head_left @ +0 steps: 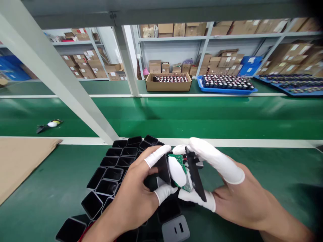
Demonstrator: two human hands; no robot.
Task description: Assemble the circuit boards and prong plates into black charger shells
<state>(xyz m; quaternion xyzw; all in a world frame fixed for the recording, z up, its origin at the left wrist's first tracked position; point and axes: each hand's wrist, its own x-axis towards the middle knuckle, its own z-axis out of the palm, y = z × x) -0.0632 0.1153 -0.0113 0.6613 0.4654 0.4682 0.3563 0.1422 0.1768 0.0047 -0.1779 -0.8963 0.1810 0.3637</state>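
White finger cots cover several fingertips on both hands. My left hand (137,188) grips a dark open charger housing (164,169) between thumb and fingers. Opposite it, my right hand (224,178) pinches a black end plate (195,174) with a green circuit board (186,183) standing against its inner side. A smooth white oval pad (177,171) lies on the board. The board's left edge is at the housing's mouth; how far it sits inside is hidden. Below my hands is a grey charger face (176,229) with two port slots.
Many open black housings (108,187) cluster at the left on the green bench. Cardboard (22,161) lies farther left. Beyond the rail, a small assembly (51,124) rests on the green belt. A carton (168,86) and blue trays (227,90) of parts stand behind. A slanting white post (68,74) rises at left.
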